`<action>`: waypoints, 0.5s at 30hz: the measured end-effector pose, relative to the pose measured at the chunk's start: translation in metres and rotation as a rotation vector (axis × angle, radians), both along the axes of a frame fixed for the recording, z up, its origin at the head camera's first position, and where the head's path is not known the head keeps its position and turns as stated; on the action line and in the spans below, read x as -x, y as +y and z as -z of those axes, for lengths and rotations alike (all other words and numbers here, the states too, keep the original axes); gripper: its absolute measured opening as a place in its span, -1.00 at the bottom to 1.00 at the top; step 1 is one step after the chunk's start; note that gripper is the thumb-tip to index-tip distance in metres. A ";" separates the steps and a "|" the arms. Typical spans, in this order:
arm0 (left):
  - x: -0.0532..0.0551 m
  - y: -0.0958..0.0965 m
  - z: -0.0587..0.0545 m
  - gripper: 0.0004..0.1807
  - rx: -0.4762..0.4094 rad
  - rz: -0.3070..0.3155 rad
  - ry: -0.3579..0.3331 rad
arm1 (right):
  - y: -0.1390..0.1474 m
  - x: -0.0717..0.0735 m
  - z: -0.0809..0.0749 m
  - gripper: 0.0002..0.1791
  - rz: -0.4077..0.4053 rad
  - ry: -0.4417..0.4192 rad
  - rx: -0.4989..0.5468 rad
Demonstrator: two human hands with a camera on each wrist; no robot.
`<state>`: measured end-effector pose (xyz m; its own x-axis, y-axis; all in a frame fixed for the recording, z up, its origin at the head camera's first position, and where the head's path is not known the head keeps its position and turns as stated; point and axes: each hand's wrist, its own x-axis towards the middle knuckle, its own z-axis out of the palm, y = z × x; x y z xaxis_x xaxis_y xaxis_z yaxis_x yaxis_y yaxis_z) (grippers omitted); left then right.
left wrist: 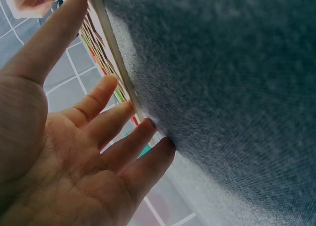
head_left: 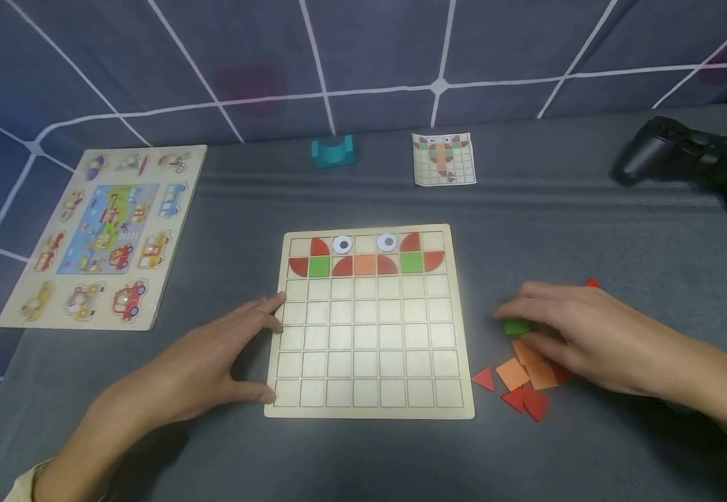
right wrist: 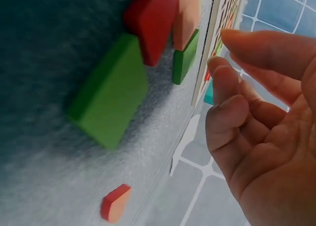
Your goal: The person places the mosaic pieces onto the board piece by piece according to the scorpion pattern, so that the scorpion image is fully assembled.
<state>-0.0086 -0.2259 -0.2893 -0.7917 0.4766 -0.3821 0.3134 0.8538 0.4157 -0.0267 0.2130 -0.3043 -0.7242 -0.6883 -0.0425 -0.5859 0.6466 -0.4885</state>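
Note:
A light wooden grid board [head_left: 366, 335] lies flat on the grey surface. Red quarter-circles, green squares, an orange square and two eye discs fill parts of its top two rows. Along the board's left edge, my left hand [head_left: 206, 366] touches with thumb and fingers spread. My right hand [head_left: 579, 335] hovers over a pile of loose pieces right of the board, fingers loosely bent. Orange squares [head_left: 513, 374], red pieces [head_left: 535, 402] and a green piece [head_left: 516, 327] show around it. In the right wrist view, a green square [right wrist: 113, 95] lies below the fingers, which hold nothing visible.
Behind the board lie a small pattern card [head_left: 443, 160] and a teal curved block [head_left: 332, 152]. A wooden vehicle puzzle [head_left: 171, 279] is at the left, and a black game controller [head_left: 695, 157] at the far right. A tile-patterned backdrop [head_left: 376, 63] rises behind.

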 end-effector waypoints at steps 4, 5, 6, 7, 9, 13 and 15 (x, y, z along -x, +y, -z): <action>0.000 0.000 0.000 -0.20 -0.003 0.000 0.001 | 0.005 -0.010 0.005 -0.51 -0.004 0.068 0.002; 0.000 0.000 0.000 -0.20 -0.003 0.001 0.003 | 0.005 -0.011 0.007 -0.51 -0.006 0.090 0.010; 0.000 0.000 0.001 -0.20 -0.003 0.002 0.003 | 0.005 -0.012 0.008 -0.51 -0.004 0.108 0.016; 0.000 0.000 0.001 -0.20 -0.002 0.002 0.003 | 0.005 -0.013 0.009 -0.50 -0.001 0.131 0.024; 0.000 0.000 0.001 -0.21 -0.001 0.001 0.004 | 0.005 -0.012 0.011 -0.50 0.011 0.147 0.031; 0.000 0.000 0.001 -0.23 -0.001 -0.004 0.007 | 0.005 -0.008 0.015 -0.51 0.039 0.149 0.040; 0.000 0.000 0.001 -0.23 -0.005 -0.001 0.012 | 0.005 -0.006 0.016 -0.51 0.052 0.153 0.047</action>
